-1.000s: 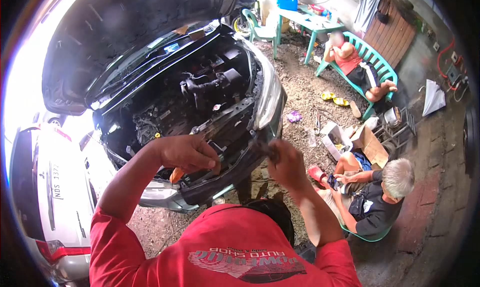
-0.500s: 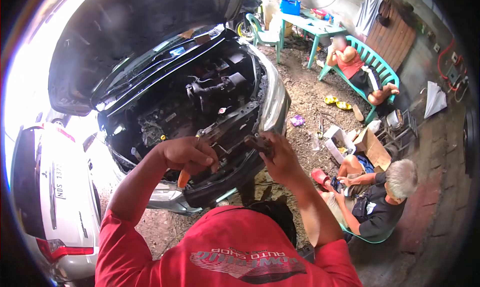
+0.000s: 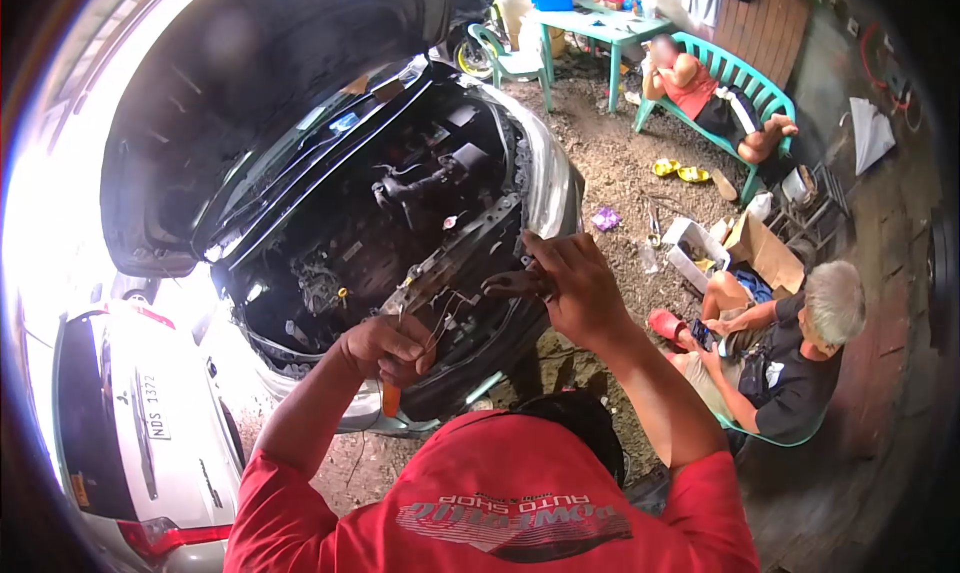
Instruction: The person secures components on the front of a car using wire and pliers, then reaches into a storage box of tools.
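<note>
My left hand (image 3: 388,349) is closed around an orange-handled tool (image 3: 391,398), whose handle hangs below the fingers; thin wires show beside the fingertips. My right hand (image 3: 578,291) grips a dark part (image 3: 516,284) with a blunt end that points left. Both hands are over the front edge of a dark car's open engine bay (image 3: 400,233). A metal crossbar (image 3: 465,241) runs diagonally just beyond them. Overhead at the upper left stands the raised hood (image 3: 240,83).
A person in a black shirt (image 3: 790,373) sits at the right beside an open cardboard box (image 3: 765,256). Another person reclines on a green bench (image 3: 750,73). A green table (image 3: 600,28) stands at the back, and a white car (image 3: 150,413) at the left.
My left hand has turned and moved lower, and the orange handle now points down. My right hand has shifted slightly right with the dark part. The view has tilted a little.
</note>
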Motion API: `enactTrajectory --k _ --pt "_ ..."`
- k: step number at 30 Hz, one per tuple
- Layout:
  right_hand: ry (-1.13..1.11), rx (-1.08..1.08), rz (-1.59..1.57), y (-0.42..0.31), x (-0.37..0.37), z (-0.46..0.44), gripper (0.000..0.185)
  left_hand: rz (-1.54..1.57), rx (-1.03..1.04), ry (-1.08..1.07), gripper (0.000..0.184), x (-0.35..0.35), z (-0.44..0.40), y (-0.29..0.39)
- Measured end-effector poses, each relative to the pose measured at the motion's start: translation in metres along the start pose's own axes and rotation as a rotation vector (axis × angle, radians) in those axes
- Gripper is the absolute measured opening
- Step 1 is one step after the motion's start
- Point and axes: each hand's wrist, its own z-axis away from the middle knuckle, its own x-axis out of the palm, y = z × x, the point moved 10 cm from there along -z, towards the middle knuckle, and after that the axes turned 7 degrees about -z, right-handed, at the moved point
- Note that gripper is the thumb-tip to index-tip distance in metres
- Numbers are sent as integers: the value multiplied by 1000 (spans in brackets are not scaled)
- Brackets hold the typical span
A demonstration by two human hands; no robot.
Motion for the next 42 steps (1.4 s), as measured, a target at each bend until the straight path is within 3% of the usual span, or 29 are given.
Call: enactTrajectory --k 4,10,16,19,27,31,39,42 --pt "18 65 55 0 -8 -5 80 22 -24 -50 29 3 -6 -10" --pt "11 -9 -93 -15 -20 -24 72 85 -34 -149 30 17 -16 -20" --pt "-28 -189 -263 -42 -24 -37 80 74 -75 -197 32 27 -29 -37" --pt "-165 -350 -230 -62 -20 -43 79 96 -73 -251 32 41 -36 -35" --pt "-182 -462 -281 -82 -36 -57 59 150 -64 -343 32 61 -41 -36" --pt "-140 -512 -283 -83 -36 -62 57 167 -55 -371 33 66 -41 -34" --pt "-187 -451 -175 -82 -37 -68 18 197 -28 -419 33 73 -43 -30" --pt "-182 -464 -182 -78 -37 -67 18 207 -16 -433 33 76 -44 -30"
